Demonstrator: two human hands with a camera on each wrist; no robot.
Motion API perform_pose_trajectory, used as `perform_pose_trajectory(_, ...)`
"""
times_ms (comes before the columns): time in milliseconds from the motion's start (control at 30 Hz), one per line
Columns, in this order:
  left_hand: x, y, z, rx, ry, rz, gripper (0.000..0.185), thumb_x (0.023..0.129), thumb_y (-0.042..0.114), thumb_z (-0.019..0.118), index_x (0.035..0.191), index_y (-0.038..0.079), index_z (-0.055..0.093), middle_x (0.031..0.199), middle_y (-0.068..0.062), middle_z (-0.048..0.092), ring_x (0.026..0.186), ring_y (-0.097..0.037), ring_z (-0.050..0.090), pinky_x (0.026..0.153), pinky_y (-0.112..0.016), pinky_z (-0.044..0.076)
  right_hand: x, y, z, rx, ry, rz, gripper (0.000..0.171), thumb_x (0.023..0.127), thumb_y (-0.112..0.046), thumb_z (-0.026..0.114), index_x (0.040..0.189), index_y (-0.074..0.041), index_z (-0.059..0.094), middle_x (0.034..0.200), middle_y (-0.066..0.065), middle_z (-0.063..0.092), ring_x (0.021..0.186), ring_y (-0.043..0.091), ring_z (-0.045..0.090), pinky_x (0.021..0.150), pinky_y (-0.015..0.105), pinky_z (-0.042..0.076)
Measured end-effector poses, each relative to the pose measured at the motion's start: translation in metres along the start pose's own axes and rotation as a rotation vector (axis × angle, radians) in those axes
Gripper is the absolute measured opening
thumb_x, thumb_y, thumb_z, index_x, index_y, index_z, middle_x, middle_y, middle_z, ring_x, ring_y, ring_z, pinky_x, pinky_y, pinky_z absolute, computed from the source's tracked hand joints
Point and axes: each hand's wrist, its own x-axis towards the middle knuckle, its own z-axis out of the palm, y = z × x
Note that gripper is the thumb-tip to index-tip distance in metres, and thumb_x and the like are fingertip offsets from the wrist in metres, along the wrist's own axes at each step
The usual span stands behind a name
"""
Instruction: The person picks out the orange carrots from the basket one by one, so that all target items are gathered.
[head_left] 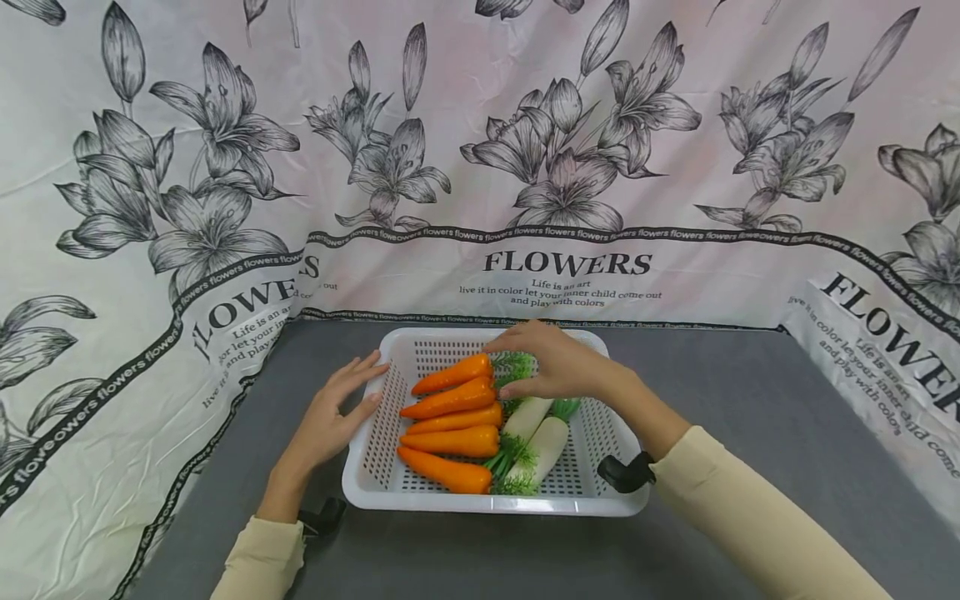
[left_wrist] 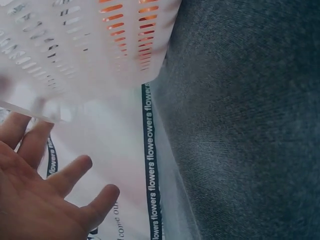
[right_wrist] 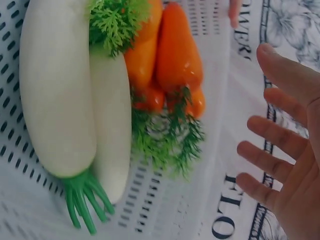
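Observation:
A white perforated plastic basket [head_left: 420,503] holds several orange carrots [head_left: 450,442] with green tops on its left side and white radishes [head_left: 546,450] with green stems to their right. My left hand [head_left: 330,417] touches the basket's left rim with fingers extended; in the left wrist view the left hand [left_wrist: 45,185] has its fingers spread at the rim. Over the far part of the basket, above the carrot tops, hovers my right hand [head_left: 558,362]. Seen from the right wrist, the right hand [right_wrist: 285,150] has spread fingers with nothing between them, apart from the vegetables.
The basket rests on a dark grey tabletop [head_left: 720,392]. A white cloth printed with flowers and lettering [head_left: 566,283] rises behind the table and along both sides. Black straps [head_left: 626,473] sit on both wrists.

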Motion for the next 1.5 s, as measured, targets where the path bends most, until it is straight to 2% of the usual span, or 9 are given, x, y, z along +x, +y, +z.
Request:
perform_pose_trajectory(233,-0.001,-0.004,-0.001,-0.058,-0.001,0.012,0.045,0.092,0.018,0.063,0.137,0.021,0.055,0.155,-0.004,0.037,0.146,-0.038,0.025,0.109,-0.071,0.019,0.025,0.000,0.022,0.105,-0.088,-0.068,0.057,0.083,-0.038,0.074,0.135,-0.019,0.058,0.134,-0.003,0.061,0.125,0.020,0.052,0.107,0.044,0.040)
perform_pose_trajectory(433,-0.001,-0.003,-0.001,-0.055,-0.014,0.020,0.045,0.092,0.018,0.063,0.137,0.021,0.055,0.155,-0.003,0.037,0.145,-0.035,0.029,0.109,-0.068,0.024,0.039,-0.002,0.043,0.080,-0.131,-0.080,0.056,0.081,-0.033,0.077,0.132,-0.016,0.061,0.132,-0.004,0.062,0.114,0.017,0.056,0.097,0.038,0.046)
perform_pose_trajectory(600,0.000,-0.001,-0.001,-0.065,-0.027,0.013,0.045,0.093,0.020,0.062,0.137,0.022,0.055,0.156,-0.002,0.036,0.144,-0.035,0.030,0.109,-0.068,0.024,0.041,-0.002,0.052,0.026,-0.127,-0.046,0.054,0.080,-0.035,0.078,0.129,-0.019,0.063,0.130,-0.005,0.062,0.108,0.017,0.053,0.093,0.036,0.043)
perform_pose_trajectory(767,-0.001,0.015,-0.004,-0.074,-0.036,0.002,0.044,0.093,0.014,0.060,0.137,0.013,0.054,0.156,-0.010,0.036,0.143,-0.041,0.030,0.109,-0.070,0.023,0.038,0.000,0.055,-0.019,-0.151,-0.012,0.048,0.080,-0.039,0.077,0.123,-0.021,0.067,0.119,-0.004,0.067,0.105,0.015,0.056,0.092,0.036,0.043)
perform_pose_trajectory(933,-0.003,0.024,-0.007,-0.076,-0.045,-0.003,0.044,0.093,0.012,0.060,0.137,0.009,0.054,0.155,-0.015,0.035,0.143,-0.044,0.029,0.108,-0.070,0.022,0.034,0.001,0.054,-0.005,-0.164,-0.003,0.045,0.080,-0.041,0.076,0.120,-0.022,0.069,0.118,-0.005,0.068,0.109,0.014,0.059,0.096,0.036,0.044)
perform_pose_trajectory(1067,-0.002,0.009,-0.003,-0.059,-0.047,-0.004,0.045,0.094,0.018,0.060,0.139,0.019,0.053,0.157,-0.005,0.033,0.144,-0.039,0.029,0.109,-0.069,0.023,0.030,0.003,0.049,0.095,-0.150,-0.014,0.042,0.081,-0.037,0.076,0.119,-0.021,0.069,0.115,-0.006,0.069,0.100,0.012,0.059,0.090,0.035,0.047)
perform_pose_trajectory(1233,-0.001,-0.003,0.000,-0.052,-0.056,0.000,0.046,0.095,0.024,0.060,0.139,0.027,0.052,0.158,0.001,0.032,0.145,-0.035,0.029,0.110,-0.068,0.024,0.018,0.009,0.033,0.297,-0.132,0.009,0.043,0.083,-0.033,0.076,0.122,-0.018,0.067,0.118,-0.003,0.067,0.097,0.012,0.059,0.086,0.036,0.051)
perform_pose_trajectory(1333,-0.001,-0.003,-0.001,-0.055,-0.053,-0.014,0.045,0.095,0.027,0.060,0.139,0.031,0.051,0.158,0.005,0.032,0.146,-0.033,0.028,0.110,-0.067,0.024,0.008,0.014,0.020,0.354,-0.094,0.050,0.046,0.083,-0.034,0.076,0.125,-0.019,0.065,0.119,-0.005,0.066,0.096,0.013,0.060,0.086,0.037,0.052)
perform_pose_trajectory(1500,-0.001,-0.001,-0.001,-0.051,-0.054,-0.030,0.044,0.095,0.029,0.060,0.139,0.032,0.051,0.158,0.007,0.031,0.146,-0.031,0.029,0.111,-0.066,0.024,-0.015,0.028,-0.002,0.353,0.032,0.167,0.044,0.084,-0.039,0.073,0.125,-0.024,0.065,0.109,-0.006,0.067,0.083,0.017,0.058,0.073,0.034,0.051)
